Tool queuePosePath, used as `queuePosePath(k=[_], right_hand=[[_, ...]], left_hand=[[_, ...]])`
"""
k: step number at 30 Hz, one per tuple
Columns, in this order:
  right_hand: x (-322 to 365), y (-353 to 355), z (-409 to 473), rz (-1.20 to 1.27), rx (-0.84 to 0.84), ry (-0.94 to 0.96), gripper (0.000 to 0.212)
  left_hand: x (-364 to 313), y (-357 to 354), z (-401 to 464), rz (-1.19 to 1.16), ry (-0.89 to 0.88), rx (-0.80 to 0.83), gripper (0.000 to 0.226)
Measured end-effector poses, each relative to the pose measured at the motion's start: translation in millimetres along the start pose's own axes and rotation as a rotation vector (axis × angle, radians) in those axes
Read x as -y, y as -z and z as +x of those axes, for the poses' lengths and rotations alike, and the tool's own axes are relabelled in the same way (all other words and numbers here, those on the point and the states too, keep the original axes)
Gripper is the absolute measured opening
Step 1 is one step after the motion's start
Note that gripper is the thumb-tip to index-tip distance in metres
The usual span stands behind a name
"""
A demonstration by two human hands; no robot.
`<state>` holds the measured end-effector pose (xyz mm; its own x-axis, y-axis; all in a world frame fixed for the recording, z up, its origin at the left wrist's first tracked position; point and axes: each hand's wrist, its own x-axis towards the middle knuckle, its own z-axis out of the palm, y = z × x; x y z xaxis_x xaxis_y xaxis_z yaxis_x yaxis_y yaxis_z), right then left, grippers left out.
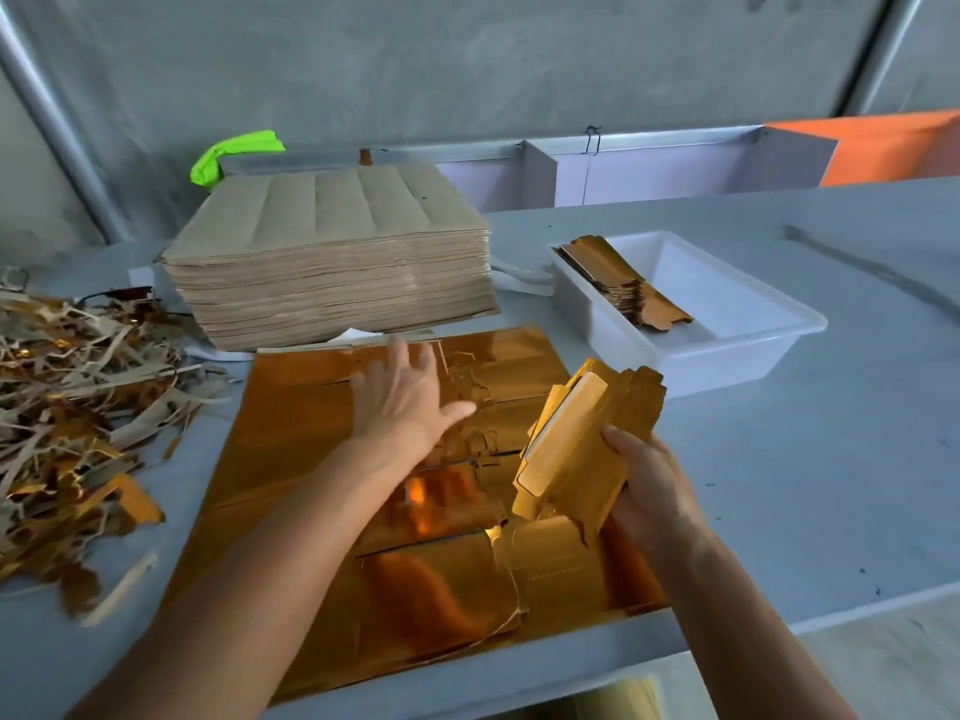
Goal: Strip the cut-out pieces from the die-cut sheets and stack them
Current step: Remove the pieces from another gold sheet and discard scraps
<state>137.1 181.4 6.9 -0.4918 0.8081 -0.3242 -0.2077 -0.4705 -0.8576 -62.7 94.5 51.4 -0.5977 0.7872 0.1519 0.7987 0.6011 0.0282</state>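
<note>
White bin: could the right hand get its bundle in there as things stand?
Probably yes. The right hand grips the bundle just in front of the bin, whose right half is bare; nothing lies between them.

gold foil sheet [311,407] — brown paper stack [332,252], white tray [753,345], neon-green tape [234,153], grey table [831,433].

Grey concrete wall [467,59], pale grey table [831,407], slanted metal pole [57,127], orange panel [893,148]
</note>
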Motion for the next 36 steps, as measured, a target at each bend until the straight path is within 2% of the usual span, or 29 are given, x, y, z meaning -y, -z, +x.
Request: queuePosePath(k=[1,2,3,5,7,8,10,13,15,18,19,21,23,24,25,27,32,35,36], right_hand=[[3,-3,0,0.000,0.017,0.018,0.013],[6,-6,0,-0.001,0.035,0.030,0.011],[8,-11,0,-0.001,0.053,0.035,0.009],[12,-25,-3,0.001,0.089,0.041,0.010],[12,-37,-7,-0.003,0.110,0.053,0.011],[11,-40,-8,-0.004,0.099,0.060,0.012],[10,-37,-11,-0.022,0.035,0.088,0.012],[11,-21,-16,-0.105,-0.061,0.195,0.017],[13,-8,-18,-0.132,-0.132,0.242,0.018],[10,-1,-23,-0.158,-0.161,0.244,0.017],[7,-2,-25,-0.165,-0.158,0.233,0.017],[1,-3,-30,-0.161,-0.155,0.211,0.019],[-4,-5,-35,-0.164,-0.149,0.205,0.019],[-6,-6,-36,-0.171,-0.147,0.207,0.019],[-8,-6,-38,-0.174,-0.149,0.209,0.018],[-10,-6,-41,-0.169,-0.141,0.218,0.018],[-15,-22,-48,-0.304,-0.033,0.278,0.015],[-24,-44,-60,-0.441,0.035,0.376,0.013],[-27,-51,-65,-0.488,0.045,0.432,0.019]], left_hand=[[-7,9,-4,-0.097,-0.077,-0.139,0.076],[-16,14,-10,-0.260,-0.152,-0.204,0.066],[-25,18,-17,-0.442,-0.202,-0.177,0.058],[-44,19,-30,-0.703,-0.215,0.070,0.044],[-55,14,-39,-0.818,-0.226,0.246,0.032],[-56,13,-40,-0.819,-0.256,0.270,0.032],[-49,17,-41,-0.738,-0.328,0.279,0.047],[-30,17,-53,-0.497,-0.361,0.189,0.066],[-25,12,-74,-0.270,-0.325,0.168,0.073],[-35,-5,-115,-0.078,-0.180,0.196,0.104],[-38,-10,-124,-0.071,-0.142,0.222,0.101],[-43,-17,-134,-0.105,-0.106,0.253,0.072],[-40,-18,-133,-0.221,-0.094,0.243,0.034],[-35,-17,-130,-0.310,-0.086,0.242,0.020],[-29,-15,-127,-0.407,-0.078,0.247,0.016],[-15,-6,-120,-0.619,-0.014,0.265,0.018],[10,27,-102,-1.385,0.444,0.165,0.023],[8,35,-98,-1.577,0.540,0.115,0.022],[6,35,-97,-1.650,0.573,0.101,0.021]])
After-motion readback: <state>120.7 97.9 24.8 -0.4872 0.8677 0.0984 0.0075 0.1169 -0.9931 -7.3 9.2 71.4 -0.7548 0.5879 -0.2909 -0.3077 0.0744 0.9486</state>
